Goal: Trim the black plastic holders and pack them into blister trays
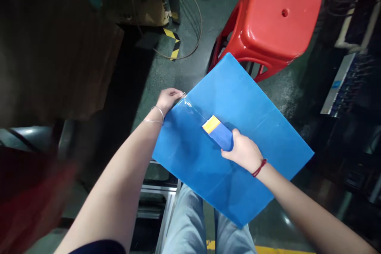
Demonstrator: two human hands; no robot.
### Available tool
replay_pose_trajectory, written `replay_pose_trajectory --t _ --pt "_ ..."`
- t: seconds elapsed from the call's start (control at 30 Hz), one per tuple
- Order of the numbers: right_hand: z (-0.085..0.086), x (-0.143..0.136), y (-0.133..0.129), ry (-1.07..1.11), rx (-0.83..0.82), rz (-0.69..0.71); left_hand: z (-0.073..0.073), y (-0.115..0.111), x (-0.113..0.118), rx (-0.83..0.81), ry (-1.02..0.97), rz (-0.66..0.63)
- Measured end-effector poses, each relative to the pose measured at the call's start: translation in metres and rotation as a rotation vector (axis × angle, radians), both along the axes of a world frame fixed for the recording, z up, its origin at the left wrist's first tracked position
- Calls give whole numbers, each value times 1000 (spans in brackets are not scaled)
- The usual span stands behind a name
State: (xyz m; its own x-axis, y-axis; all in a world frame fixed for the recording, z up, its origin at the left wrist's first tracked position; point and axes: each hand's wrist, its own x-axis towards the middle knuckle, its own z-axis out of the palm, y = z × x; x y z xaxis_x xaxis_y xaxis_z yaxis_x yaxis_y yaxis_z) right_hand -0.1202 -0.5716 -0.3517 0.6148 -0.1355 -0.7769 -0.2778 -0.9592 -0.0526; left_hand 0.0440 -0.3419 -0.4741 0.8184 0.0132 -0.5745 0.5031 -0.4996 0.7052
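Note:
A large flat blue sheet (256,127) lies at a slant above my lap. Clear film or tape (187,102) shows at its upper left edge. There my left hand (170,98) pinches with thumb and fingers at the edge, on something small and shiny that I cannot make out. My right hand (244,151) is wrapped round the lower right end of a blue block with a yellow end (219,133), which rests against the middle of the sheet.
Beyond the sheet a red plastic stool (282,16) stands on the floor. Yellow and black tape (175,47) and a loose cable lie left of it. A metal frame (169,202) is beside my legs.

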Motion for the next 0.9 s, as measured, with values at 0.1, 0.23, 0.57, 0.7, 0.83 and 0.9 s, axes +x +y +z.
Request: replay_pose_trajectory --t 0.1,0.23,0.57,0.7,0.83,0.9 --pt "-4 1 1 9 -20 14 -10 -3 -6 29 54 -58" --pt "-6 0 5 16 -38 17 -5 6 2 237 64 -96" --pt "-15 -2 3 -40 51 -38 45 -37 -26 366 -119 -439" --pt "-12 -8 0 -90 97 -74 38 -52 -45 504 -191 -430" --pt "2 -40 -21 -146 165 -128 41 -62 -42 603 -215 -438" --pt "9 -73 -49 -147 171 -170 46 -67 -40 624 -213 -464"
